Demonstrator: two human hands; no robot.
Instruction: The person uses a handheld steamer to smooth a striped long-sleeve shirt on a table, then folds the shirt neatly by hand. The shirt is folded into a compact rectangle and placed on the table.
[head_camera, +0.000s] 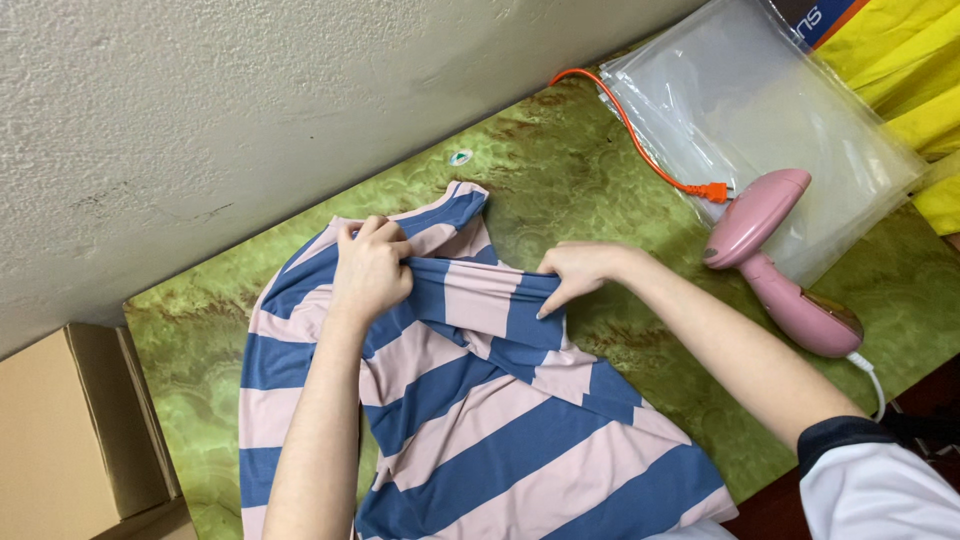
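— Where does the striped shirt (480, 430) lie relative to the grips?

— It spreads from both grips toward the near edge of the green table (600, 170), its long axis running from the wall side to the near edge. The bunched end sits up by the wall.

— And the hands?

— The left hand (370, 272) is clenched on a fold at the shirt's far end; the right hand (578, 270) pinches the fabric just beside it, the cloth pulled taut between them. Neither is nearer; both already hold it.

— Anything close by?

— A pink steamer (775, 262) lies toward the table's right edge, well apart.
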